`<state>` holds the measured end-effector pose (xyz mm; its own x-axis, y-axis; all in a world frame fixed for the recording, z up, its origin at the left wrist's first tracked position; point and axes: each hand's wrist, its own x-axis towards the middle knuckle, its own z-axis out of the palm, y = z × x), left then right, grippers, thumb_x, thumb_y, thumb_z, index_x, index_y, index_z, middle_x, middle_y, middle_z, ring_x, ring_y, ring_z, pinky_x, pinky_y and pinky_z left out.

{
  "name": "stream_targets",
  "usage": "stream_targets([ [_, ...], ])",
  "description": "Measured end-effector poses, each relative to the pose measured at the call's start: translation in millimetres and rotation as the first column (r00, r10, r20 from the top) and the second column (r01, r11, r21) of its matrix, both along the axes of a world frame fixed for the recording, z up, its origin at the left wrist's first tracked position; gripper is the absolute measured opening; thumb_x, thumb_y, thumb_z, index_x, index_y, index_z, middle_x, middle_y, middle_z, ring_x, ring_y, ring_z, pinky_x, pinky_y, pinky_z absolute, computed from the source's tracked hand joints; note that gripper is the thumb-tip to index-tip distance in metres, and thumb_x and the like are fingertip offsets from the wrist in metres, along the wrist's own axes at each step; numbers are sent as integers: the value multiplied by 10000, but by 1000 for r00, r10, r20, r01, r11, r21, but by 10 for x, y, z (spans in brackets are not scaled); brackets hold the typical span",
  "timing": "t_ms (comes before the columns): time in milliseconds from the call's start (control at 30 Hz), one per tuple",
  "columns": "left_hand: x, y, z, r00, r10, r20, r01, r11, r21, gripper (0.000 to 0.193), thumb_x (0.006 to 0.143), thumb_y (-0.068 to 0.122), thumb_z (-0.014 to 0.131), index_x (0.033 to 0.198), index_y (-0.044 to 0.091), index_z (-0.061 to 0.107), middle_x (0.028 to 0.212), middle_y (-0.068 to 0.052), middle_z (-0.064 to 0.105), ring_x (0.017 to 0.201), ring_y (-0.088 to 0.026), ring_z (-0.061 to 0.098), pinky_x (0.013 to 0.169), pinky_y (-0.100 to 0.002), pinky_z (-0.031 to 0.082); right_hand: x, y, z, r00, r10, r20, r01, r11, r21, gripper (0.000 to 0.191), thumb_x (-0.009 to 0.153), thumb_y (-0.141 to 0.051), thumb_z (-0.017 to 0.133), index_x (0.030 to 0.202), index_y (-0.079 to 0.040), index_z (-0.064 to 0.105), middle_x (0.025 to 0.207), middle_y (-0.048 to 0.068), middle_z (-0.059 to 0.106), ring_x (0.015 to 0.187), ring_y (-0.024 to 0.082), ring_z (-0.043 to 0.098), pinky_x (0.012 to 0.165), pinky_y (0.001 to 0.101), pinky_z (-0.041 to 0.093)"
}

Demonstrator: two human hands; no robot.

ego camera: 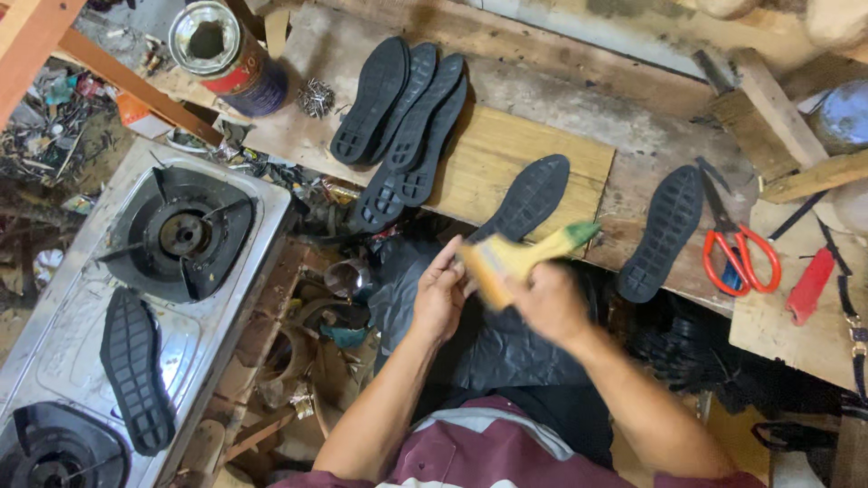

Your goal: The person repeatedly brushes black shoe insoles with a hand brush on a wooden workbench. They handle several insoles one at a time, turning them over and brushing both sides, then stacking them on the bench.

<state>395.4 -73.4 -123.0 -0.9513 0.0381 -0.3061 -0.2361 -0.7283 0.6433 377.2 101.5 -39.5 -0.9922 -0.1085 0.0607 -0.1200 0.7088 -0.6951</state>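
My right hand (547, 303) grips a wooden-handled brush (520, 258), which is blurred with motion and points up and to the right. My left hand (440, 291) touches the brush's bristle end with its fingers. Just beyond the hands a black shoe sole (529, 194) lies on a plywood board (506, 154) on the workbench. Another black sole (662, 233) lies to the right of it. Several black soles (402, 117) are fanned out at the back left of the bench.
A steel gas stove (226, 298) stands at the left with one black sole (134, 370) lying on it. An open tin can (226, 54) stands at the back left. Red-handled scissors (737, 248) and a red tool (809, 285) lie at the right. Clutter fills the gap under the bench.
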Motion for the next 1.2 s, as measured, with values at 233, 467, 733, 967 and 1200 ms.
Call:
stream_targets([
  [233,4,38,185,1000,-8,-6,8,991,134,687,1093,477,432,1604,20,388,1291,-138,576,1074,-224,612,975,-396,529,94,-60,175,937,179,-299,-215,972,-93,276,931,-244,712,929,32,712,863,237,709,773,394,705,675,473,544],
  [467,-12,74,122,998,-28,-52,31,998,55,822,1016,616,384,1583,22,342,1407,-52,546,1160,-201,623,975,-352,504,139,-52,133,987,24,-158,-52,983,-175,258,943,-241,669,1008,1,732,890,189,747,805,345,726,709,440,544],
  [733,-33,95,9,995,-5,-104,22,986,163,894,1097,669,378,1653,-29,322,1146,-29,489,929,-148,547,965,-384,529,176,-55,142,999,0,-52,0,1000,-5,259,942,-262,691,895,-12,743,770,195,724,677,350,706,613,442,522],
  [967,-47,97,193,998,-55,1,55,989,141,931,926,685,330,1569,15,264,1439,-85,537,1164,-171,666,1018,-362,514,119,-31,63,984,-70,-164,65,997,-34,287,949,-261,702,840,5,713,759,216,696,676,363,701,603,435,515],
  [1200,-57,89,242,996,-67,-64,73,993,96,966,1005,709,326,1629,-25,261,1417,-242,477,1199,-254,610,1019,-375,518,17,48,89,987,150,-57,-158,973,-167,312,919,-276,705,983,28,727,858,222,742,764,321,758,650,422,562],
])
